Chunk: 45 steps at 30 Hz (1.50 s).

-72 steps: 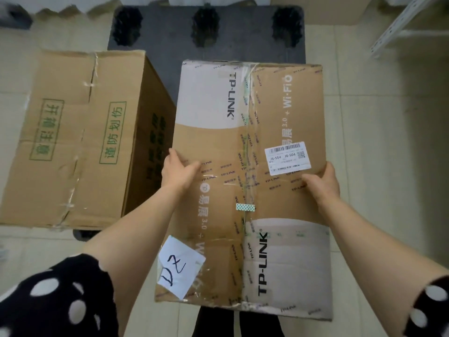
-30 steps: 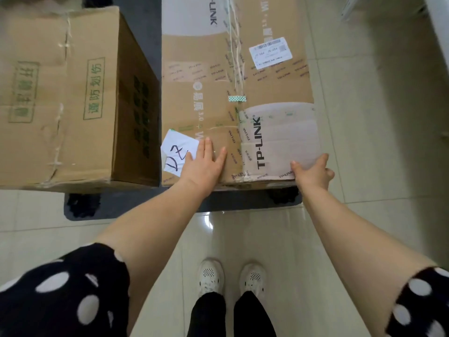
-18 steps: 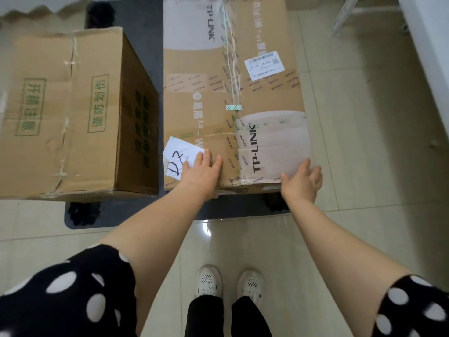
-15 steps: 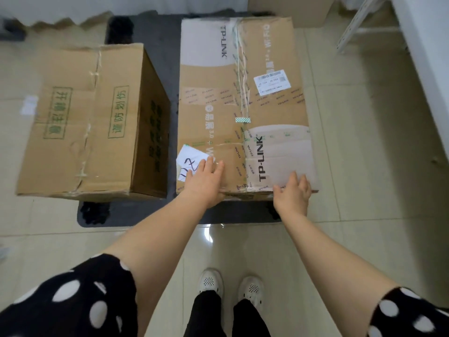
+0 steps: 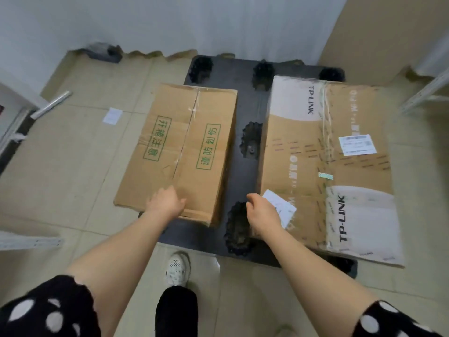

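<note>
Two cardboard boxes lie on a dark plastic pallet [image 5: 246, 181]. The left box [image 5: 184, 152] has green printed characters and a taped seam. The right TP-LINK box [image 5: 325, 166] carries a white shipping label [image 5: 357, 144] and a handwritten white note [image 5: 281, 210] at its near left corner. My left hand [image 5: 166, 203] rests on the near edge of the left box, fingers bent forward. My right hand [image 5: 261, 212] hovers over the gap beside the TP-LINK box's near left corner, loosely curled and holding nothing, partly covering the note.
Beige tiled floor surrounds the pallet. A paper slip [image 5: 112, 115] and a metal tube [image 5: 51, 104] lie at the left, a white rail [image 5: 29, 242] nearer left. Shelf framing [image 5: 425, 93] stands at the right, a cardboard sheet [image 5: 376, 32] leans behind. My shoe [image 5: 176, 269] is by the pallet.
Both hands have left the TP-LINK box's near edge and shifted left: my left hand now rests on the green-printed box and my right hand is at the TP-LINK box's left corner. The view turned left.
</note>
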Motion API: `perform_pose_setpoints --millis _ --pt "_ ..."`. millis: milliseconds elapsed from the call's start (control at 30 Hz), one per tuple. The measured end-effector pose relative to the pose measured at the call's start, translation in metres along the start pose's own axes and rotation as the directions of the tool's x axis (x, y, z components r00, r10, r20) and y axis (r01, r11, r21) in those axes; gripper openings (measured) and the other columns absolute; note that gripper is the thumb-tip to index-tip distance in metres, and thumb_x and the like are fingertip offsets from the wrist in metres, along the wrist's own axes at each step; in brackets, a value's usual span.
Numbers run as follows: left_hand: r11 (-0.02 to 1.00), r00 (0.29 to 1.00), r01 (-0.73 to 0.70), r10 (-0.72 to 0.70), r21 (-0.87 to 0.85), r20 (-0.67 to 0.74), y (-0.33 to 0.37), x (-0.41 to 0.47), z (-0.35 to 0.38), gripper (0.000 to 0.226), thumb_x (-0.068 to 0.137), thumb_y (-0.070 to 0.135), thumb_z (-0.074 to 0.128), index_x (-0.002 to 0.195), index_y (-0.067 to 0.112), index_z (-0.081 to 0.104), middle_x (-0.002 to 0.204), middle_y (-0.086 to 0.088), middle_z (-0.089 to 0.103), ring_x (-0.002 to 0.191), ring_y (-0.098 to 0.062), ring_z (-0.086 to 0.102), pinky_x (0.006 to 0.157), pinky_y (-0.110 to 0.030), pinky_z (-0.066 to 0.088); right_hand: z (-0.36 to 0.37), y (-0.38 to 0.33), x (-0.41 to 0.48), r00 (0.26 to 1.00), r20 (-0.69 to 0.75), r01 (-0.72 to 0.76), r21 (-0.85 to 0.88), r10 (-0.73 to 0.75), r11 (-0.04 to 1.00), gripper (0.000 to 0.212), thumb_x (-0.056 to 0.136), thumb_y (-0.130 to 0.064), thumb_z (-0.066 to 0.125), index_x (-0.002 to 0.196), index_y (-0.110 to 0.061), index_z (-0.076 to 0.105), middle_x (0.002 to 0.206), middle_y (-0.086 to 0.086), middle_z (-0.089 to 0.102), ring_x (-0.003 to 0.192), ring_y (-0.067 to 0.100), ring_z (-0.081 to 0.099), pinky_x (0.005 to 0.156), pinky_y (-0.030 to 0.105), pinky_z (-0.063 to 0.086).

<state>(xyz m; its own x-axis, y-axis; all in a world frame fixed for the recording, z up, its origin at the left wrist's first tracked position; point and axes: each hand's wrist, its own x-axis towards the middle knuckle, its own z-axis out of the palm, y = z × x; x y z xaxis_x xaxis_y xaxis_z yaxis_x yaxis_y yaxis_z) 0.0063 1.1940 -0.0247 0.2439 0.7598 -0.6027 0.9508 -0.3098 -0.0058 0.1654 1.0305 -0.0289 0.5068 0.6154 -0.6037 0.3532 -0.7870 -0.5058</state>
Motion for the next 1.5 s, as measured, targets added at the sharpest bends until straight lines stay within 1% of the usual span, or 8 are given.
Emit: perform_pose_setpoints --millis 133,367,567,733,900,1100,1300,1500 --pt "0.977 0.984 0.176 -0.179 -0.122 -0.006 -0.058 0.073 -0.014 0.056 0.093 0.042 0.053 0.134 0.005 0.043 0.136 -0.021 0.044 0.126 -0.037 0.042 0.104 -0.041 0.036 0.052 -0.06 0.06 0.993 0.016 -0.119 0.083 0.118 0.989 0.041 0.102 -0.018 0.035 0.14 -0.003 0.038 0.142 0.014 0.046 0.129 0.03 0.044 0.1 0.033 0.037" --pt "0.908 0.959 0.283 -0.257 -0.31 0.123 -0.132 0.183 -0.03 0.085 0.095 0.034 0.055 0.15 0.002 0.0 0.15 -0.025 0.027 0.137 -0.039 0.029 0.112 -0.043 0.026 0.108 -0.109 0.129 0.873 0.002 -0.467 0.296 0.488 0.833 0.065 0.098 -0.021 0.048 0.149 -0.004 0.013 0.148 0.017 0.034 0.133 0.034 0.039 0.108 0.045 0.036" --pt "0.942 0.973 0.184 -0.133 -0.28 0.19 -0.148 0.219 -0.024 0.047 0.097 0.039 0.048 0.121 -0.001 0.057 0.124 -0.022 0.059 0.114 -0.039 0.055 0.094 -0.04 0.045 0.114 -0.113 0.146 0.831 -0.048 -0.525 0.265 0.555 0.809 0.068 0.096 -0.022 0.052 0.149 -0.002 0.013 0.149 0.02 0.031 0.134 0.036 0.038 0.109 0.045 0.036" --pt "0.872 0.96 0.238 -0.145 -0.429 0.24 -0.161 0.222 -0.023 0.05 0.096 0.044 0.048 0.102 -0.002 0.068 0.107 -0.023 0.067 0.1 -0.039 0.062 0.089 -0.041 0.051 0.104 -0.118 0.166 0.825 -0.114 -0.508 0.278 0.554 0.815 0.064 0.093 -0.02 0.055 0.145 -0.001 0.023 0.144 0.02 0.038 0.131 0.037 0.04 0.108 0.047 0.037" --pt "0.633 0.864 0.456 -0.145 -0.625 0.483 -0.159 0.201 -0.019 0.038 0.097 0.032 0.053 0.098 -0.005 0.06 0.088 -0.018 0.065 0.075 -0.031 0.065 0.066 -0.037 0.059 0.074 -0.127 0.201 0.893 -0.152 -0.398 0.177 0.424 0.9 0.062 0.09 -0.017 0.055 0.144 -0.007 0.027 0.145 0.017 0.038 0.133 0.037 0.036 0.111 0.049 0.03" --pt "0.679 0.703 0.53 -0.018 -0.508 0.711 -0.147 0.171 -0.016 0.034 0.102 0.031 0.043 0.102 0.0 0.058 0.094 -0.017 0.067 0.081 -0.025 0.067 0.066 -0.029 0.057 0.061 -0.16 0.215 0.966 0.021 -0.254 -0.124 0.259 0.959 0.082 0.094 -0.033 0.055 0.153 -0.029 -0.001 0.158 0.005 -0.022 0.145 0.026 -0.019 0.114 0.059 0.001" --pt "0.593 0.883 0.467 -0.278 -0.656 0.377 -0.127 0.191 -0.022 0.036 0.092 0.039 0.06 0.098 0.003 0.058 0.096 -0.018 0.064 0.086 -0.036 0.066 0.075 -0.044 0.058 0.087 -0.146 0.179 0.926 -0.066 -0.377 -0.126 0.371 0.918 0.109 0.081 -0.045 0.07 0.151 -0.028 -0.011 0.153 0.013 -0.031 0.142 0.034 -0.026 0.111 0.067 0.001" --pt "0.497 0.827 0.562 -0.348 -0.661 0.441 -0.127 0.196 -0.012 0.032 0.092 0.025 0.063 0.099 -0.005 0.055 0.103 -0.026 0.064 0.073 -0.037 0.065 0.046 -0.033 0.055 0.088 -0.134 0.183 0.942 -0.03 -0.334 -0.178 0.334 0.925 0.097 0.086 -0.042 0.066 0.146 -0.048 -0.009 0.15 0.014 -0.037 0.138 0.043 -0.03 0.108 0.071 0.0"
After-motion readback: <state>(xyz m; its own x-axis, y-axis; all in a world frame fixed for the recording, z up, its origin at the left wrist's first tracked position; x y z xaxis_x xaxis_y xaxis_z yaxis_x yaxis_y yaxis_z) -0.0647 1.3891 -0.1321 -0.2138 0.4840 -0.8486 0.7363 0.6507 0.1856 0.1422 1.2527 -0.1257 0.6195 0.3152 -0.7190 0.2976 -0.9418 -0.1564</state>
